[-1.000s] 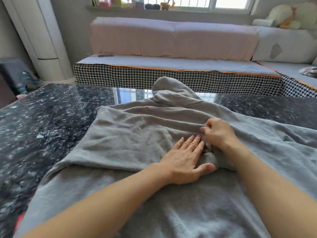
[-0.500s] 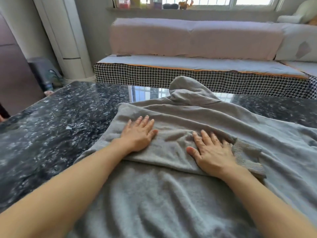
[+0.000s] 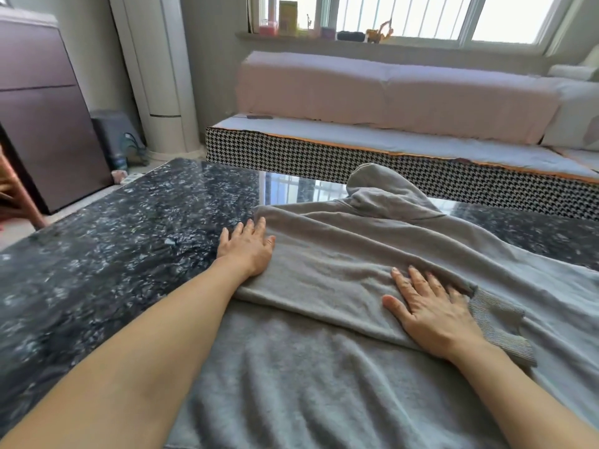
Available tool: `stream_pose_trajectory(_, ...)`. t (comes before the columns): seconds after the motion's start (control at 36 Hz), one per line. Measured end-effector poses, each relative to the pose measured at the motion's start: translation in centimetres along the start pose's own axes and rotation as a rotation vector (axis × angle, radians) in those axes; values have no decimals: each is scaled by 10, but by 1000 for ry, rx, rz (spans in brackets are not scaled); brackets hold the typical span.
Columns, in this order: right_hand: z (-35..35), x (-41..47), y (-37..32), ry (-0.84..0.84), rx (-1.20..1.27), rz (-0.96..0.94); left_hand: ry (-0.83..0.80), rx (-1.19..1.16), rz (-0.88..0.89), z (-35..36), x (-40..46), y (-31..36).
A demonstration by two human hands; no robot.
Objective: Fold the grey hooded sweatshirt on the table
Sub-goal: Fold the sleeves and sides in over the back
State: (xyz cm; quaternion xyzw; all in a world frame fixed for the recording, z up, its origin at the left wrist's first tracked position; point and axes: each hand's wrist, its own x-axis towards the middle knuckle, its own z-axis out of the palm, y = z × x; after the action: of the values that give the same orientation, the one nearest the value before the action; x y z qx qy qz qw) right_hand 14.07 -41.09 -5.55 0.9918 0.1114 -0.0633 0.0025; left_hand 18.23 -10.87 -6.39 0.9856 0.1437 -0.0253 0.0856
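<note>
Both hands, left and right, press flat on the sweatshirt.

sweatshirt: matt fleecy cloth | table: glossy speckled stone

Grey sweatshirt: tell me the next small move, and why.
Probably fold in the other sleeve. One sleeve already lies across the grey sweatshirt, with the left hand and right hand pressing it flat, while the right side spreads unfolded beyond the ribbed cuff.

bright daylight from window | glare on table | wide-angle edge distortion | sharp
</note>
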Motion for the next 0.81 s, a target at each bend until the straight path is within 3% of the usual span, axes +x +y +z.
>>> stream_pose_trajectory(0.33,0,-2,-3,58,-15,25,-67,-10,151,-5,-28,-22)
stream_pose_trajectory(0.39,2,-5,-3,149,-9,9,-68,-42,177,-7,-34,-32)
stream_pose_trajectory(0.5,11,-15,-3,513,122,-38,37,-320,186,-11,-53,-52)
stream_pose_trajectory(0.61,13,-26,-3,619,92,-106,137,-530,110,-22,-68,-67)
stream_pose_trajectory(0.69,10,-38,-17,592,146,-148,162,-490,93,-27,-77,-70)
stream_pose_trajectory(0.81,16,-63,-36,472,126,-301,245,-344,195,-21,-97,-58)
